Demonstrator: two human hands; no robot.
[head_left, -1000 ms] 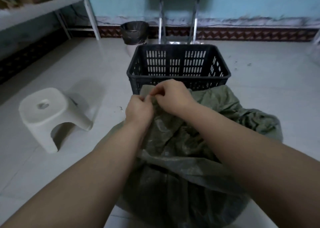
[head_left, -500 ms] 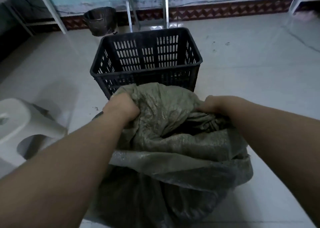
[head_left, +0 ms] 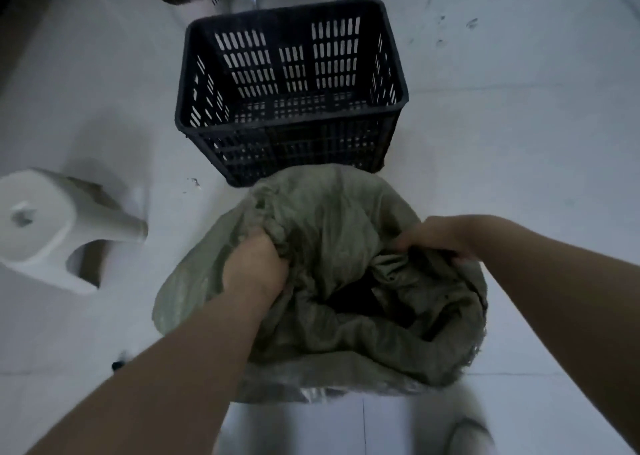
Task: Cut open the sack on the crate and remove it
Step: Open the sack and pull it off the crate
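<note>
Both hands grip the sack's (head_left: 332, 233) mouth: left hand (head_left: 254, 267) fisted on near-left rim, right hand (head_left: 440, 236) pinching right rim. Opening gapes between them; empty crate (head_left: 291, 122) just beyond.

No readable text, label or number anywhere.

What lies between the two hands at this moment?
In the head view, the sack's bunched green cloth and its dark open mouth lie between the left hand and right hand.

Coarse woven sack (head_left: 332, 219), seemingly matt; black plastic crate (head_left: 291, 115).
</note>
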